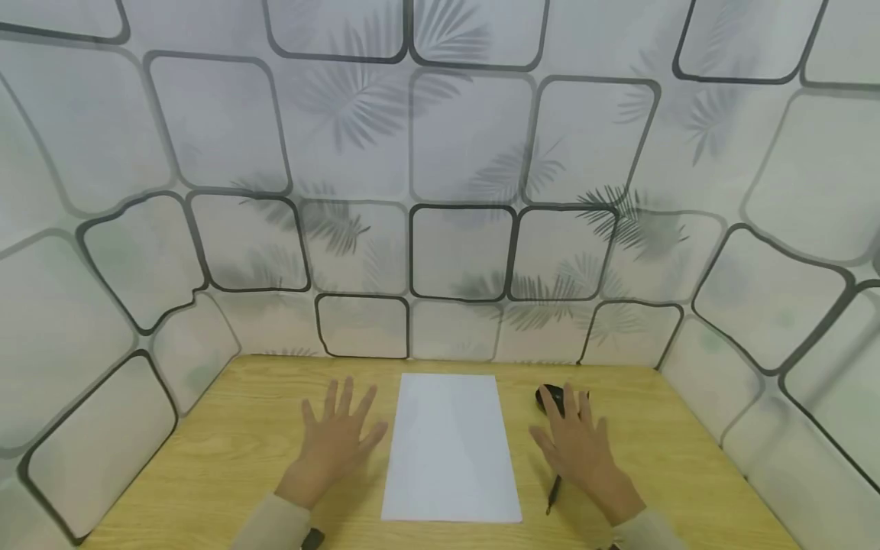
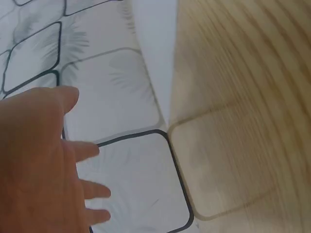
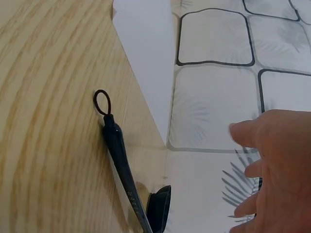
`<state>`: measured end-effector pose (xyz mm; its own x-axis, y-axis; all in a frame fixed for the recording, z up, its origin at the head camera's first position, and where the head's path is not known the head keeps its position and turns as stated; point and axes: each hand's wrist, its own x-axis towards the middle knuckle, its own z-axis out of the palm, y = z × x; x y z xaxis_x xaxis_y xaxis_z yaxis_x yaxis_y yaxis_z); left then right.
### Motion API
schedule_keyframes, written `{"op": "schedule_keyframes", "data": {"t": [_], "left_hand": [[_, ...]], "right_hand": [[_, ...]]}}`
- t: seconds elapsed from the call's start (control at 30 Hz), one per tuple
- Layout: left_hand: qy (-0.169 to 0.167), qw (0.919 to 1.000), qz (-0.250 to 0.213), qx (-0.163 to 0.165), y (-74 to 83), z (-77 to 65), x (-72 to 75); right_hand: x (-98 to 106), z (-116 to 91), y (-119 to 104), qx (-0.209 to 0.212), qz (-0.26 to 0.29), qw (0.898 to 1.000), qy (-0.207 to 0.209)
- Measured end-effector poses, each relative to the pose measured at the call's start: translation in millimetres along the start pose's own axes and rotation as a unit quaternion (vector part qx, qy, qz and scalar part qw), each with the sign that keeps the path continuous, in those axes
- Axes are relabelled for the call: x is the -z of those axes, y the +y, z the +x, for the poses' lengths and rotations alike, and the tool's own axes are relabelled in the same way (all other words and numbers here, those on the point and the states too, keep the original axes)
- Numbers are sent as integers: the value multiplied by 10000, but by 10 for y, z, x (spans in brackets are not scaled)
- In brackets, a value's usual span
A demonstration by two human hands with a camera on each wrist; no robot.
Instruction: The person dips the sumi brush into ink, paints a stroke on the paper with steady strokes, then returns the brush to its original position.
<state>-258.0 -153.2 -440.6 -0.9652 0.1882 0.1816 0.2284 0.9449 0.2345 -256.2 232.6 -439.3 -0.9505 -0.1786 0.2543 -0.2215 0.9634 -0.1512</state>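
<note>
A sheet of white paper (image 1: 450, 451) lies on the wooden table between my two hands. To its left, my left hand (image 1: 333, 443) is held palm down with the fingers spread, holding nothing. My right hand (image 1: 577, 447) is likewise spread, to the right of the paper. Partly beneath it in the head view is a slim black handle (image 3: 119, 150) with a small cord loop at its end. A rounded black object (image 1: 545, 399) lies beyond, half hidden by the right fingers; its kind is unclear. In the wrist views both hands appear above the tabletop, apart from these things.
The light wood table (image 1: 227, 435) ends at a wall covering (image 1: 461, 252) with rounded squares and leaf prints, which encloses the back and both sides. A dark item (image 1: 312, 538) shows at the left sleeve.
</note>
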Motion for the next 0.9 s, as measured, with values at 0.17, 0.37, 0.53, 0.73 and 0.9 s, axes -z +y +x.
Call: {"op": "schedule_keyframes", "data": {"t": [0.17,0.37,0.53,0.73,0.9], "left_hand": [[-303,9969,64,-722,-33,112,-82],[-572,9895,16,-1325,-65,247,-210],[-587,9872,67,-1484,-66,374,-272],[-592,9870,100,-1489,-42,459,-338],[-649,9868,234,-1462,-37,477,-369]], "right_hand": [[25,33,65,9,165,9989,-428],[85,61,186,27,481,9951,-864],[171,101,422,341,749,9941,-714],[147,159,613,680,625,9945,-492],[142,167,633,817,580,9933,-572]]}}
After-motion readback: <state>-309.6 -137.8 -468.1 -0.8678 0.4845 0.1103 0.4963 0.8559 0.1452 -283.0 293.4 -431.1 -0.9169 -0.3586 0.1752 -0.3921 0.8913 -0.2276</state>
